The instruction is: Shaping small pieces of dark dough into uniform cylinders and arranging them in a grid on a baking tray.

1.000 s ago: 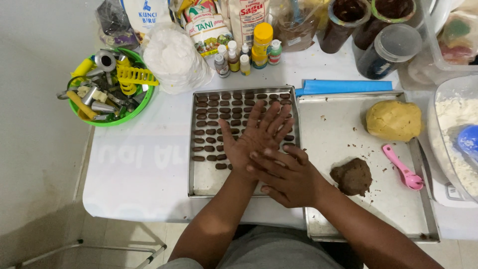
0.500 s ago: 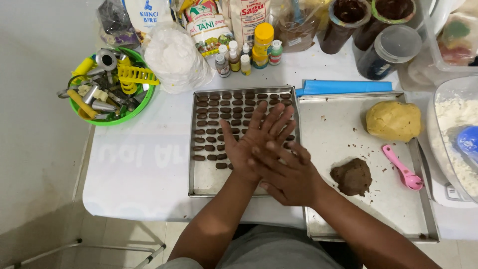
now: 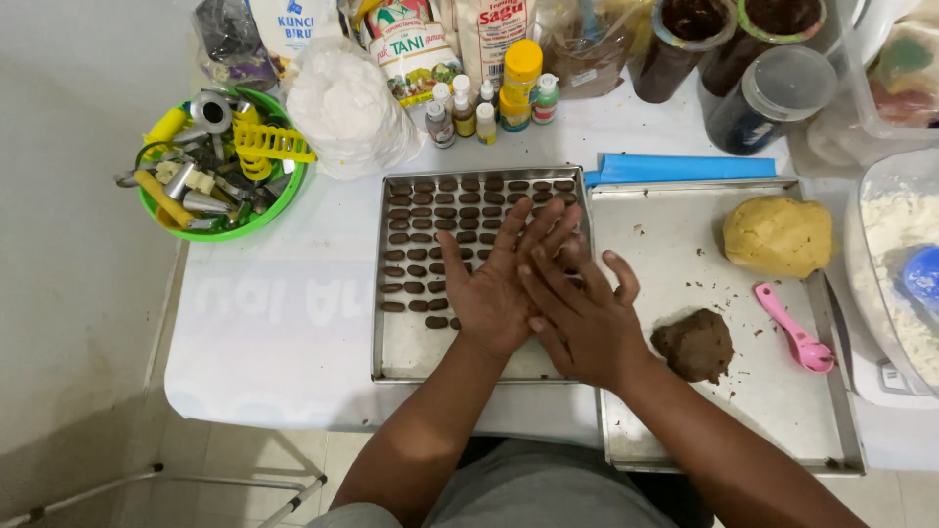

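My left hand (image 3: 489, 288) lies flat with its palm up over the left metal tray (image 3: 421, 354). My right hand (image 3: 587, 323) is pressed palm-down across it, fingers stretched out. Whatever sits between the two palms is hidden. Rows of small brown dough pieces (image 3: 430, 227) fill the far half of that tray. A lump of brown dough (image 3: 694, 344) rests on the right metal tray (image 3: 685, 249), just right of my right hand. A ball of yellow dough (image 3: 778, 235) lies further back on it.
A pink spoon (image 3: 794, 328) lies on the right tray. A green bowl of cutters (image 3: 220, 166) stands far left, next to a white bag (image 3: 342, 103). Small colouring bottles (image 3: 484, 103), packets and dark jars (image 3: 773, 88) line the back. A flour tub (image 3: 900, 264) stands right.
My right hand has slid forward over the left palm, and the fingers of both hands now overlap more. Everything else has stayed in place.
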